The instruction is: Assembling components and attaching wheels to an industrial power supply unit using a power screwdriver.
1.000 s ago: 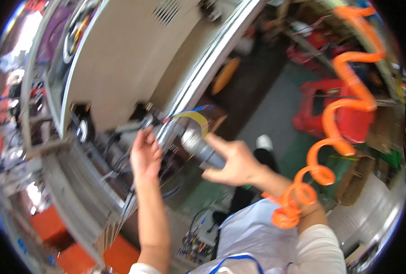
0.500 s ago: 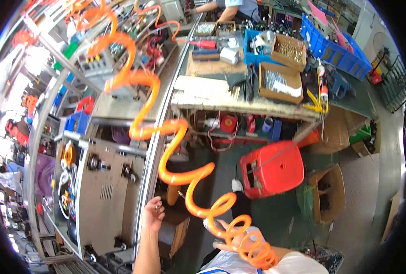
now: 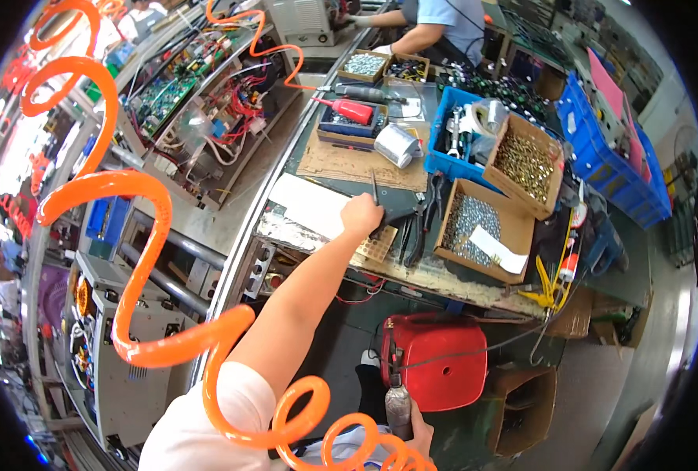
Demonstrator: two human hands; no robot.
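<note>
My left hand reaches over the near edge of the workbench, its fingers closed around a thin dark rod that points up from the fist. Beside that hand lie a white sheet, a black-handled tool and black pliers. Low in front of me, my right hand grips a grey air screwdriver, with its dark shaft pointing away from me. An orange coiled air hose loops across the left side and past my left arm.
On the bench stand open cartons of brass screws and silver screws, a blue bin and yellow-handled pliers. A red stool sits below. Metal rails run along the left. A co-worker works at the far end.
My left hand has moved forward from beside the rail to the bench and closed on the thin rod. The view has shifted closer to the bench; the screwdriver now shows in my right hand.
</note>
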